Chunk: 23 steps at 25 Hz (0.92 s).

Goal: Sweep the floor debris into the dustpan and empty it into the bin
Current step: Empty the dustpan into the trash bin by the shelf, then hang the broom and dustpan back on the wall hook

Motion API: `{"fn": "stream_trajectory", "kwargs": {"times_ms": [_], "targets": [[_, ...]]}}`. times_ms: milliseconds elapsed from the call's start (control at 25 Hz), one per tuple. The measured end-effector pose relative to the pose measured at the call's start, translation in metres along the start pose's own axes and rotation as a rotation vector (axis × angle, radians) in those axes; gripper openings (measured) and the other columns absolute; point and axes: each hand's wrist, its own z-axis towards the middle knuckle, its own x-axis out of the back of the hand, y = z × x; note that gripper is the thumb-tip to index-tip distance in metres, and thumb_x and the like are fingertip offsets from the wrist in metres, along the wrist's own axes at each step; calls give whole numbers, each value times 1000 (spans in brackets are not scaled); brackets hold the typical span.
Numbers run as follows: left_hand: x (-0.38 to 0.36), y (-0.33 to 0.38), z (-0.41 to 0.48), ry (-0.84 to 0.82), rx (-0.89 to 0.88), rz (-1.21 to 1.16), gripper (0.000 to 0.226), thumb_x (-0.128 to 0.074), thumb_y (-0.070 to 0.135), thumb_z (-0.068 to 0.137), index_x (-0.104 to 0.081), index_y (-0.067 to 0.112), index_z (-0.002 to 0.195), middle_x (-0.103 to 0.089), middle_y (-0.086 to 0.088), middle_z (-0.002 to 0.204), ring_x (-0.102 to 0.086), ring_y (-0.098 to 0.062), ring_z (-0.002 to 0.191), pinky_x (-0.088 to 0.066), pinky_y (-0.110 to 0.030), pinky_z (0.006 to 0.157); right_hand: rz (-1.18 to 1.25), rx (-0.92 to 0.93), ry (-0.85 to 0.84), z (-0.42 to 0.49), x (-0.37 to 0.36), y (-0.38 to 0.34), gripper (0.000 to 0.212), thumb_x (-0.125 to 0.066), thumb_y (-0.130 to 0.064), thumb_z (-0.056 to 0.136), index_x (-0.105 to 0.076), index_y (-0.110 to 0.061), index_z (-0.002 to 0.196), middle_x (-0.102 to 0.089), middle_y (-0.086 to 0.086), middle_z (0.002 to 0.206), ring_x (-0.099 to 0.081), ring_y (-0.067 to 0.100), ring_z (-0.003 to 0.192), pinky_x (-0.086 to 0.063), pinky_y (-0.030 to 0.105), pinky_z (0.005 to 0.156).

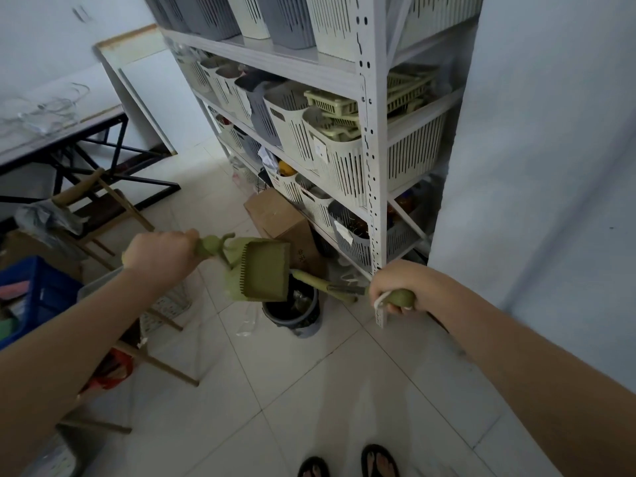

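My left hand [161,253] grips the handle of an olive-green dustpan [265,270], which is raised and tilted over a dark round bin [306,320] on the tiled floor. The pan's open mouth faces me and partly hides the bin's rim. My right hand [392,287] holds the green broom handle [401,297], with a white tag hanging from it. The broom shaft [320,284] runs left toward the bin, passing behind the dustpan. The broom head is hidden. Inside the bin I can make out some dark contents.
A metal shelf unit [370,139] full of slotted baskets stands right behind the bin, with a cardboard box [280,216] at its foot. A wall corner [457,166] is at right. A wooden chair [99,208], a blue crate [38,290] and a table [62,129] crowd the left. My sandalled feet [347,463] stand on pale tiles.
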Motion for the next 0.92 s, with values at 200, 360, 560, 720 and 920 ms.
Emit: {"fn": "stream_trajectory", "kwargs": {"times_ms": [200, 360, 560, 720, 920], "targets": [[-4, -18, -7, 31, 84, -95, 50, -37, 69, 88, -51, 21, 87, -46, 7, 63, -56, -16, 60, -44, -27, 52, 176, -66, -104, -25, 11, -35, 8, -45, -6, 91, -50, -2, 85, -50, 6, 56, -43, 5, 30, -31, 10, 32], [-7, -28, -14, 16, 84, -202, 49, -42, 71, 85, -46, 23, 83, -53, 4, 75, -66, -21, 80, -51, -30, 63, 318, -96, -208, -50, 12, -56, 12, -49, -7, 91, -52, 2, 98, -52, 10, 52, -45, 8, 30, -34, 11, 29], [-27, -38, -40, 23, -22, -224, 48, -42, 70, 87, -44, 22, 85, -67, 0, 98, -67, -22, 96, -48, -31, 70, 588, -25, -212, -86, -23, -67, 21, -39, -4, 89, -59, -1, 93, -52, 11, 58, -43, 7, 30, -30, 9, 29], [-25, -29, -66, 51, -163, -360, 38, -52, 56, 91, -62, 20, 98, -64, 2, 90, -64, -19, 83, -41, -26, 62, 660, 88, -113, -137, -71, -93, 19, -44, -14, 89, -58, -3, 80, -47, 9, 57, -34, 7, 26, -23, 8, 29], [-7, -8, -84, 169, -358, -449, 36, -59, 56, 85, -67, 22, 96, -59, 8, 79, -63, -15, 76, -54, -27, 69, 545, 118, 26, -197, -100, -93, 34, -43, -25, 90, -70, -4, 90, -47, 6, 50, -27, 5, 25, -21, 7, 27]]}}
